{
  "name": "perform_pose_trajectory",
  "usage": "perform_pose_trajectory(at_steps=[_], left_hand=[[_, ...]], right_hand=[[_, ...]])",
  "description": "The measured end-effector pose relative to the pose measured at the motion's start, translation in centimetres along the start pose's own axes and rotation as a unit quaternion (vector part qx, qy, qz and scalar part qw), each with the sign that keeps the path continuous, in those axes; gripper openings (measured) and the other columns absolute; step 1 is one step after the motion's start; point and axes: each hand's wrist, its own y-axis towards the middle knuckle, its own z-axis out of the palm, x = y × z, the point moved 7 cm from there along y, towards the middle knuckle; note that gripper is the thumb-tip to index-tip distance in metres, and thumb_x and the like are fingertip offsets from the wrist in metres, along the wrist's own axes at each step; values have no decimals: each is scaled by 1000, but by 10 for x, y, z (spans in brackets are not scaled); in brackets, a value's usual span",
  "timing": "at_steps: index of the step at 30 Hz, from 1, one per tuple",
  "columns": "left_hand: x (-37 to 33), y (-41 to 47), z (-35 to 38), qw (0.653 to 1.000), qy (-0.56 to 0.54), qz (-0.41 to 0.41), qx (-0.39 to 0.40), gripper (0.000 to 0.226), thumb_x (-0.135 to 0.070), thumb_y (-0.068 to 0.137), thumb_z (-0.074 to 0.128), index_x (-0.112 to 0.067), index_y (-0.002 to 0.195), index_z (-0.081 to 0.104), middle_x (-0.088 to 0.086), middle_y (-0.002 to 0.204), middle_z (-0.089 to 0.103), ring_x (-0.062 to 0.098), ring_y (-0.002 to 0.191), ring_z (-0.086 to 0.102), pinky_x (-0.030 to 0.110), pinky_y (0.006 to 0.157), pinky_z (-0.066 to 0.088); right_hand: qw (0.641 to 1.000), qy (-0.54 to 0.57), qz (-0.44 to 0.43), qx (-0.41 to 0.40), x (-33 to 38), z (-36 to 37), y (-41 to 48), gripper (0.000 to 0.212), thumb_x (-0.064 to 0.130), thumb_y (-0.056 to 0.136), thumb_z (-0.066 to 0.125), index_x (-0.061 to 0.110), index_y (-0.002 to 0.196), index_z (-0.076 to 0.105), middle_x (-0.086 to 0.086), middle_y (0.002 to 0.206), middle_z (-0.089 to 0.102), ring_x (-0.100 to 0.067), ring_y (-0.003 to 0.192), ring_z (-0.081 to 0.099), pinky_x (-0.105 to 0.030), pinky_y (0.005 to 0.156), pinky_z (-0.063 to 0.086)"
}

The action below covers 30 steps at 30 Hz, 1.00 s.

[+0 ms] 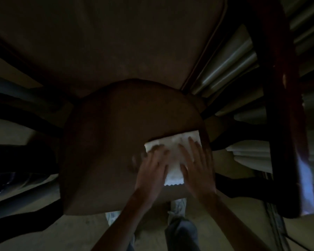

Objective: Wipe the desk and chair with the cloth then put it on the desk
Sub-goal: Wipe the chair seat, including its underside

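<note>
White cloth (174,143) beneath hands (150,171) (198,169), on chair (107,134)

white cloth (172,147), brown chair seat (116,127)

I am standing in pale shoes (178,205) and dark trousers (181,234) on a tan floor (71,232). Pale pleated curtains (225,60) are hanging on the right, partly behind a dark wooden post (279,105). A thin cable (296,243) is lying on the floor at the bottom right.
</note>
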Motion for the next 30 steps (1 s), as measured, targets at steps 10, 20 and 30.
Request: perform_pose_trajectory(at_steps=[10,20,30], left_hand=[[-7,3,63,995,66,64,47,89,-60,80,66,-8,148,42,13,156,37,33,144,37,52,115,36],[63,88,14,979,166,116,-23,63,-39,101,34,-9,155,26,9,163,22,31,150,21,48,121,24],[256,-23,-64,977,186,-100,0,73,-34,87,59,-2,149,39,19,155,38,37,144,36,58,115,31]], right_hand=[[996,-71,-13,49,-11,61,7,62,51,97,28,22,151,26,-9,159,23,-36,146,21,-66,110,22],[1000,3,22,-5,36,51,111,61,47,99,30,22,154,20,-7,162,14,-29,149,8,-56,117,8],[989,78,-121,26,282,78,127,59,43,95,39,26,150,31,1,160,24,-22,149,15,-51,119,11]])
